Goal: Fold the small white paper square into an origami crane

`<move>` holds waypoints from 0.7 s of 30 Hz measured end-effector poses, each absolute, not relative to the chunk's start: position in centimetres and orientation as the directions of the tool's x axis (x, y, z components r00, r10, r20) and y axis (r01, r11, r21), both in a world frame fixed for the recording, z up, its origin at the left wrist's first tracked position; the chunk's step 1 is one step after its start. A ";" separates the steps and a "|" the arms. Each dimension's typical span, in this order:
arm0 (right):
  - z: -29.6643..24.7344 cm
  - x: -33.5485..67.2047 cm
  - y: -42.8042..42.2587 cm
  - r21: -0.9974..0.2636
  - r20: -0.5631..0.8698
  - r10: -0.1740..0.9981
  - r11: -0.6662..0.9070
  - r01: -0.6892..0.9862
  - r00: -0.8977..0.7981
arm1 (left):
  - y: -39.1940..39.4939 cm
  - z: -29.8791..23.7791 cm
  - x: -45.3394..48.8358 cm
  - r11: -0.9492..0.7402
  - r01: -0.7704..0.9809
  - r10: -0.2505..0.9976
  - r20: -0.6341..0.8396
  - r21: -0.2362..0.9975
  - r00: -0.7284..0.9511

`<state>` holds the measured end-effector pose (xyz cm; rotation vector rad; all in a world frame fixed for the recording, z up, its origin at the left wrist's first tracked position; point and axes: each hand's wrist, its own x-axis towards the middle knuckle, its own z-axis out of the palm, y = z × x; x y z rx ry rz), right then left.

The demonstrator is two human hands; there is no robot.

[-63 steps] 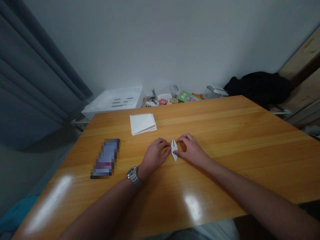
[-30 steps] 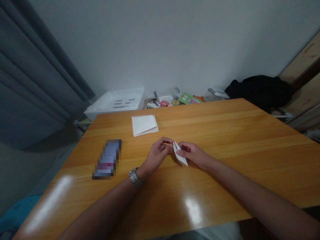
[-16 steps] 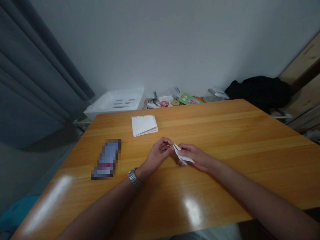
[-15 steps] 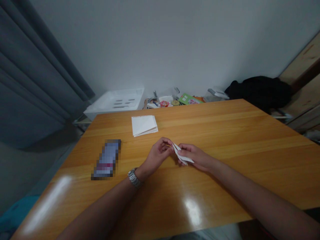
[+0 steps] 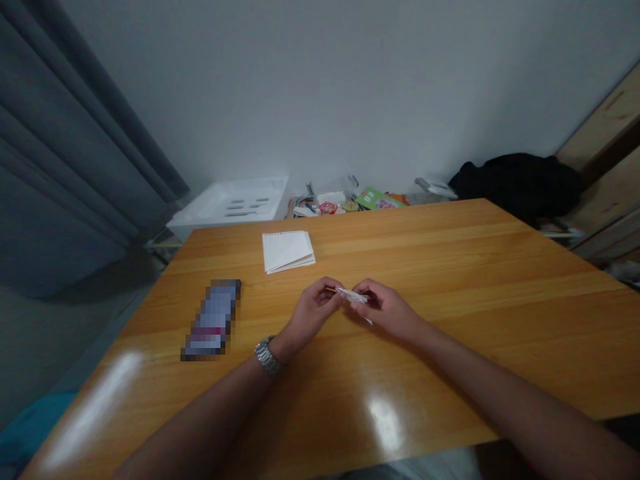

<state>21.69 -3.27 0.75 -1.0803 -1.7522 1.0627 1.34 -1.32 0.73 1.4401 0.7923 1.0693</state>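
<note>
Above the middle of the wooden table [image 5: 450, 267], a small piece of folded white paper [image 5: 356, 297] is between my two hands. My left hand [image 5: 320, 303], with a metal watch [image 5: 267, 355] on its wrist, pinches the paper's left tip. A thin yellowish stick-like thing [image 5: 331, 289] shows at the left fingers; its kind is too small to tell. My right hand [image 5: 385, 307] grips the paper's right side between thumb and fingers. Part of the paper is hidden by the right fingers.
A stack of white notebook sheets [image 5: 289, 252] lies beyond my left hand. To the left is a blurred-out phone [image 5: 213, 320]. Behind the table's far edge stand a white plastic tray [image 5: 230, 200], a green booklet [image 5: 376, 199], small clutter and a black cloth heap [image 5: 520, 183].
My right hand has turned and shifted its hold on the paper, which now lies flatter and shows less of its surface. My left hand stays at its tip.
</note>
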 end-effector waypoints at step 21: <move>1.2 22.8 -3.2 -0.987 -0.048 0.861 -0.118 -0.106 -0.507 | -0.9 0.9 0.6 -0.477 -0.004 0.791 0.431 0.879 0.434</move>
